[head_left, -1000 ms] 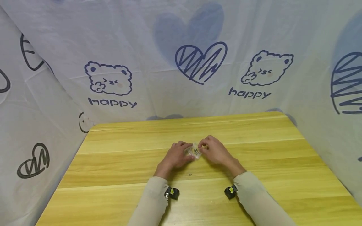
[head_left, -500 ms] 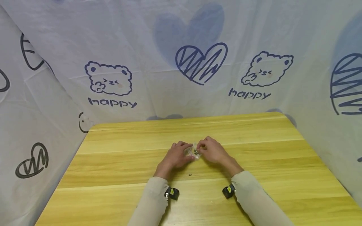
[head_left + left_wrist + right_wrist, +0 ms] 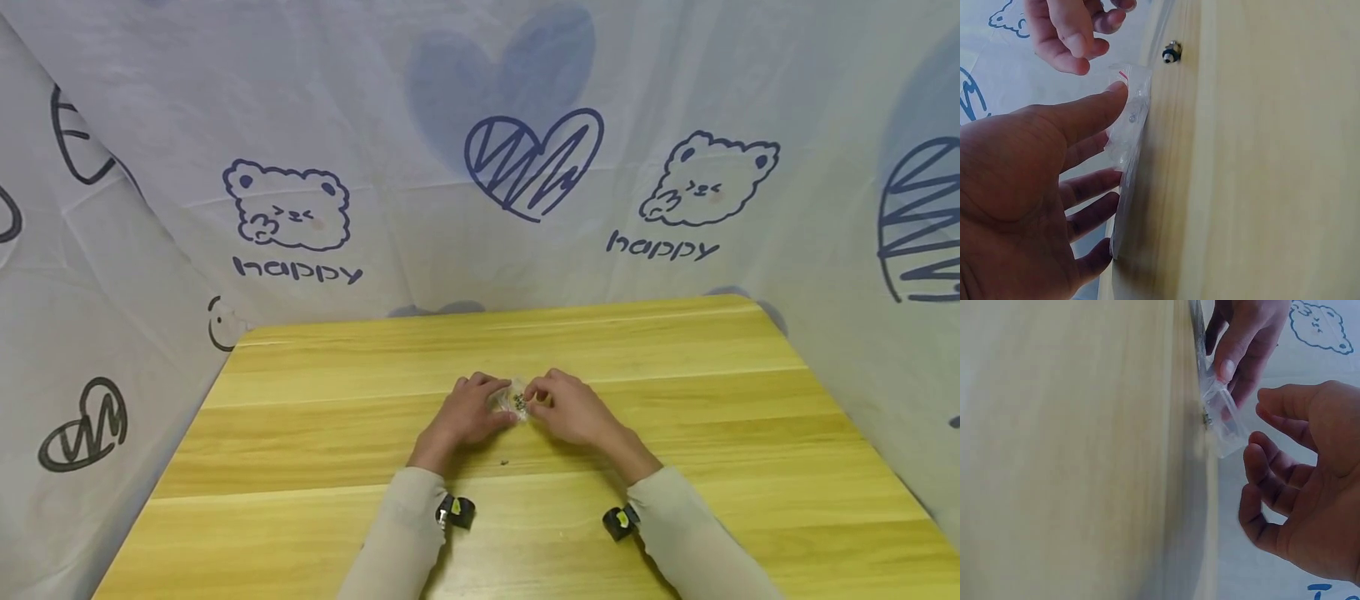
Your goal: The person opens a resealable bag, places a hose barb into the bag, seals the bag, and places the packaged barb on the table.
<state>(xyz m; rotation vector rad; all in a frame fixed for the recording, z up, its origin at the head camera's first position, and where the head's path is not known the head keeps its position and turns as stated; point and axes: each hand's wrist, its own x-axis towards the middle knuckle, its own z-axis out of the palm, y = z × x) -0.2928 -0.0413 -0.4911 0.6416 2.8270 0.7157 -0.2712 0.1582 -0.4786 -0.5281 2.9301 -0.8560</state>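
A small clear plastic bag point(image 3: 1129, 119) sits just below the centre of the head view, on the bench point(image 3: 675, 400), with a cluster of tiny dark pieces point(image 3: 519, 402) showing in it. The left hand point(image 3: 471, 411) has its grip on the bag from the left of the frame: thumb along one edge, other fingers at the far side. The right hand point(image 3: 570, 407) is at the bag's right edge with fingers bent; nothing shows between the fingertips, but I cannot tell whether they pinch something tiny or the film itself. Near the top of the left wrist view a loose fitting point(image 3: 1171, 52), metal with a black ring, lies on the bench, probably the dark speck point(image 3: 504, 462) under the bag in the head view. The bag should handle as very light, limp and slick, creasing under any pressure, so it is best taken by its edges, near the short red line point(image 3: 1124, 75). The pieces look hard and sturdy, but small enough to slip or roll; a fingertip pinch across the sides would suit them.
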